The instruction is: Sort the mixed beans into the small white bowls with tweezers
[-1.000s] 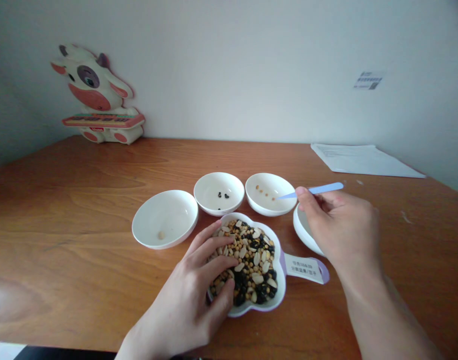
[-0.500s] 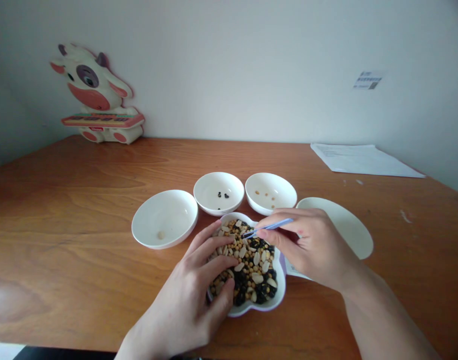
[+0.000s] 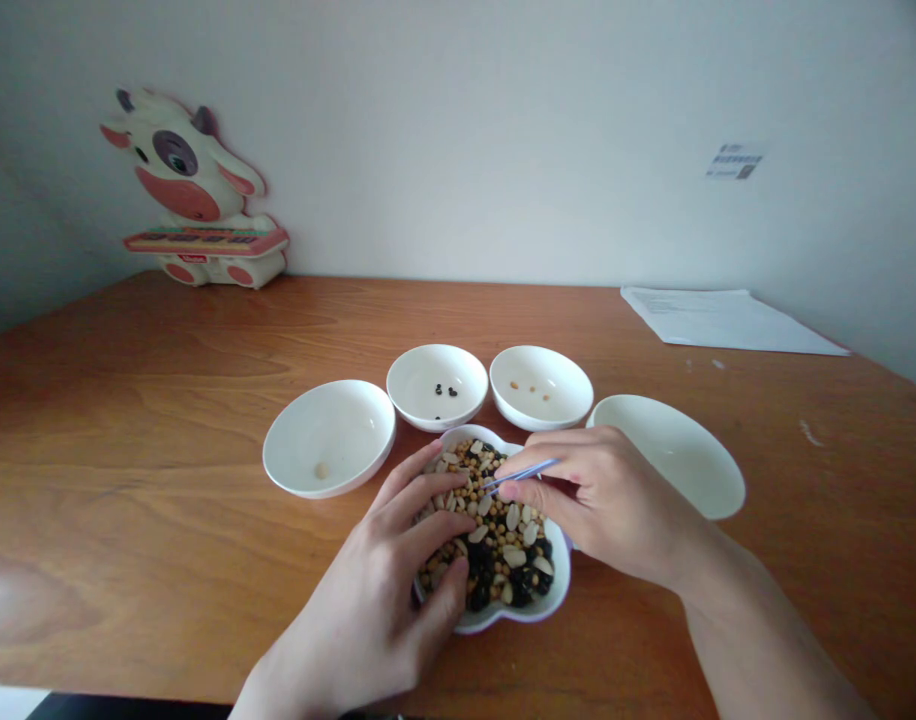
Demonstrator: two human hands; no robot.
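Toward the table's (image 3: pixel 128 480) left edge, the passage is free; toward the back edge, four white bowls (image 3: pixel 420 375) obstruct it.

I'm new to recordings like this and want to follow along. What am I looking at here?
There is no machine here, just a person's two bare hands. Every picture comes from one camera worn on the head, looking forward and down.

The left hand lies over the edge of a white dish of mixed black beans, small yellowish beans and pale peanut-like pieces. The right hand holds slim blue tweezers, tips down at the mix.

Four white bowls curve around the dish on the wooden table. The leftmost bowl shows one pale piece, the next bowl some black beans, the third bowl some tan ones. A cow-shaped toy stands behind.
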